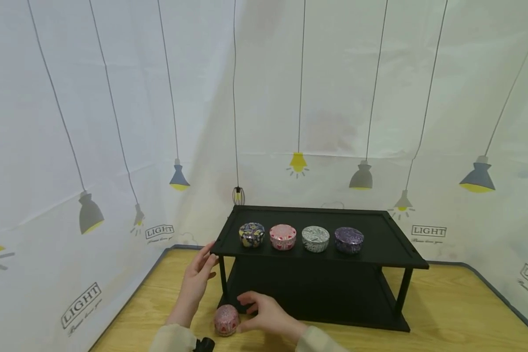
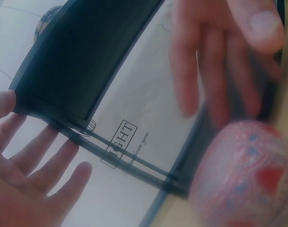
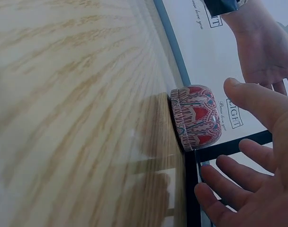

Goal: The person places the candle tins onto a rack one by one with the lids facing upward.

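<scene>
A black two-tier shelf (image 1: 321,267) stands on the wooden table. At its front left corner, my left hand (image 1: 198,268) holds the upper board's edge between thumb and fingers. In the left wrist view, the little finger of the left hand (image 2: 37,175) stays off the board. A round pink tin with red patterning (image 1: 226,320) sits on the table by the shelf's front left leg. My right hand (image 1: 266,315) is just right of the tin, thumb close to its side. The right wrist view shows the right hand (image 3: 257,175) with fingers spread and nothing held, beside the tin (image 3: 198,116).
On the upper board stand a dark blue-and-yellow tin (image 1: 252,235), a pink-and-red tin (image 1: 283,237), a white-and-green tin (image 1: 315,239) and a purple tin (image 1: 349,240) in a row. White lamp-printed sheeting (image 1: 264,107) walls the table at the back and sides.
</scene>
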A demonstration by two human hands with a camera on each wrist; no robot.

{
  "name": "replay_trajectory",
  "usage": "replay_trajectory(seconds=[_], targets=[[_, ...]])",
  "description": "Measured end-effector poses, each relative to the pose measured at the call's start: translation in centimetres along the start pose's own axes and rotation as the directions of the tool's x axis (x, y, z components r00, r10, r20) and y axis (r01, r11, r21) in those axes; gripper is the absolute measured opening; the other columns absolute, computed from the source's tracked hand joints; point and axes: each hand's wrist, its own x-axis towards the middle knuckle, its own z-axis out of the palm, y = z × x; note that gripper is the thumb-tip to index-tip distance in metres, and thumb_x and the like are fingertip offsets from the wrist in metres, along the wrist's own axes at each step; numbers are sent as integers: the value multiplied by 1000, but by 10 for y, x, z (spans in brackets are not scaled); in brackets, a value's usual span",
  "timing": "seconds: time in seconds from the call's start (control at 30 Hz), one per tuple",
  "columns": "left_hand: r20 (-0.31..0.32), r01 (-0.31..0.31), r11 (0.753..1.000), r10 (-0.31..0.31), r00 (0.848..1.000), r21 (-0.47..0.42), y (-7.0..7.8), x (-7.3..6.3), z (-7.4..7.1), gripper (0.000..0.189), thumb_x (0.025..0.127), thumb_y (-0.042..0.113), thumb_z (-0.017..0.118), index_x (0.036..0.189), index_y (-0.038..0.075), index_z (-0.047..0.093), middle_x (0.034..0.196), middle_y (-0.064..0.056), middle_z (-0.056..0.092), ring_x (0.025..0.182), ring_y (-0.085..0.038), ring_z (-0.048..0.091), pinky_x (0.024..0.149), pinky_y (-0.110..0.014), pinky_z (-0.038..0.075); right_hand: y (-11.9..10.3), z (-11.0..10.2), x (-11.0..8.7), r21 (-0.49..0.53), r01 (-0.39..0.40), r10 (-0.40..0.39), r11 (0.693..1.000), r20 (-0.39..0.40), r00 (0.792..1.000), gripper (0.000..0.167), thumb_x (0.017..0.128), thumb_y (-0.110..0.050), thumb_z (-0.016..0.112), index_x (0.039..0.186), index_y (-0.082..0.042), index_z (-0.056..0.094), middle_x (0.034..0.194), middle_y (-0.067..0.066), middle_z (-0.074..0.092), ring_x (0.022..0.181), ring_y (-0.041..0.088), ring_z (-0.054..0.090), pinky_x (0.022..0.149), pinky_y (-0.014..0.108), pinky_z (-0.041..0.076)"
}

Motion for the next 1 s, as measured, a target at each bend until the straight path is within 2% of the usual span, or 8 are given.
replay_trajectory(seconds=[0.37,0.57,0.87,1.0], targets=[[-8,4,1000,-4,1000,-14,1,0,2,49,102,31,51,148,15,42,141,-20,47,124,-35,50,96,-53,42,1,10,5,0,-9,9,1000,-2,1000,54,76,-10,82,125,-2,60,117,6,63,99,28,62,82,32,51],[-8,3,1000,-3,1000,-14,1,1,1,49,102,30,51,148,16,42,142,-20,47,124,-36,49,96,-52,42,-1,17,8,-7,-26,26,1000,-11,1000,55,75,-10,83,125,-2,61,116,0,63,97,24,62,81,32,50],[-7,11,1000,-11,1000,-14,1,-1,0,49,102,31,51,148,16,42,140,-21,48,124,-36,49,96,-53,42,-4,25,11,-45,-48,47,998,-22,999,63,72,-11,84,129,-3,59,119,2,63,88,13,62,76,31,51],[-6,3,1000,-3,1000,-10,2,-1,-2,50,102,31,51,148,15,42,140,-21,47,124,-37,49,96,-53,42,-6,28,15,-113,-56,53,992,-27,998,65,71,-16,86,130,-4,59,119,1,63,93,13,62,78,34,51]])
